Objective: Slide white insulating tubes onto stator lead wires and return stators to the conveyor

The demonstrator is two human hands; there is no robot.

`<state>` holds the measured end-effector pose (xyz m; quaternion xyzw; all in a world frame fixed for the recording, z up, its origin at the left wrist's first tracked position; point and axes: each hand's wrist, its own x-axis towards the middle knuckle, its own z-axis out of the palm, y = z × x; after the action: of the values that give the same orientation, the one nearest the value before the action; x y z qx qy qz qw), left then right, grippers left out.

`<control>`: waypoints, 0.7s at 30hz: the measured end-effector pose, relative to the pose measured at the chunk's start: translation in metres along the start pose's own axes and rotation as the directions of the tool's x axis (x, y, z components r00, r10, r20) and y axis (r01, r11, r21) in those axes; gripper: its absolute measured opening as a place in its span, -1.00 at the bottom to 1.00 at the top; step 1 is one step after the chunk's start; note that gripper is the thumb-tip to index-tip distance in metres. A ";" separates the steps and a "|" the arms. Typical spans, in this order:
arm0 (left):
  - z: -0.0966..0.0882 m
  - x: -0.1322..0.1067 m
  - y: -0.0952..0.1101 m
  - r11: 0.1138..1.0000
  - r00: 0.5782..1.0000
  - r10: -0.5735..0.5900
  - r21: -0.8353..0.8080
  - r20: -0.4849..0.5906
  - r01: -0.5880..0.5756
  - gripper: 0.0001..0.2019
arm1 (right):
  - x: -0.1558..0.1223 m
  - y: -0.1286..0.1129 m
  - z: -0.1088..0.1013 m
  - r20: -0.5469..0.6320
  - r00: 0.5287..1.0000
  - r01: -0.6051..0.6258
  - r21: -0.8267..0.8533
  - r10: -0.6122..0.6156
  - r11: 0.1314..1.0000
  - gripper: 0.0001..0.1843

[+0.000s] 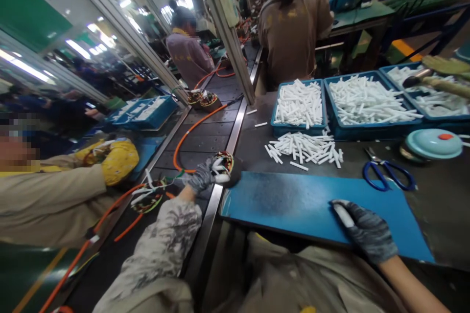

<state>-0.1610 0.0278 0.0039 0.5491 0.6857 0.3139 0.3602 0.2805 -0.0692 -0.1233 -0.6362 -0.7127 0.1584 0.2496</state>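
Near the middle of the frame, the left hand (201, 176), in a grey glove, reaches out over the edge of the conveyor belt (205, 132) and grips a round wound coil (223, 165) with coloured wires, its fingers closed around the near side. In the lower right, the right hand (369, 234), also gloved, rests on the blue mat (286, 200) with its fingers curled around a short white tube (343, 215) that pokes out toward the upper left. Just beyond the mat, at the centre right, a loose pile of white tubes (304, 146) lies on the dark table (440, 205). Behind the pile stand 2 blue bins (299, 105) filled with more tubes. Blue-handled scissors (389, 176) lie to the right of the pile, near a pale teal lid (433, 143). An orange cable (191, 129) curves along the belt. At the left edge, another person's sleeve (51, 200) reaches over the belt.
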 end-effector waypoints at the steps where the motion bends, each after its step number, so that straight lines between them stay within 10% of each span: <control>1: 0.006 -0.010 -0.004 0.999 0.998 0.012 0.046 0.059 -0.015 -0.67 | 0.000 0.001 0.000 0.001 1.000 -0.007 -0.010 0.007 1.000 -0.52; 6: 0.062 -0.056 0.009 0.898 0.909 0.171 0.319 0.381 -0.302 -0.42 | 0.000 -0.001 -0.001 0.010 0.998 -0.061 -0.043 0.062 0.997 -0.53; 10: 0.089 -0.073 0.039 0.678 0.678 0.416 0.289 0.606 -0.675 -0.15 | 0.012 -0.033 -0.008 -0.096 0.995 0.004 0.102 0.005 0.995 -0.55; 13: 0.074 -0.064 0.043 0.672 0.554 0.562 0.051 0.615 -0.739 0.10 | 0.029 -0.065 -0.016 -0.142 0.965 0.251 0.237 -0.222 0.938 -0.61; 15: 0.053 -0.050 0.030 0.751 0.634 0.487 0.082 0.600 -0.655 0.14 | 0.041 -0.080 -0.020 -0.115 0.911 0.412 0.302 -0.396 0.860 -0.62; 18: 0.019 -0.028 0.001 0.840 0.808 0.084 0.395 0.584 -0.372 -0.03 | 0.055 -0.091 -0.022 -0.088 0.803 0.587 0.289 -0.590 0.756 -0.64; 21: -0.024 -0.027 -0.012 0.711 0.964 0.036 0.671 0.263 -0.210 -0.53 | 0.061 -0.093 -0.017 -0.101 0.745 0.666 0.165 -0.659 0.727 -0.66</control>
<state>-0.1838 -0.0020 0.0108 0.7210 0.6680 -0.0082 0.1837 0.2096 -0.0240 -0.0492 -0.3159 -0.8696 0.1150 0.3616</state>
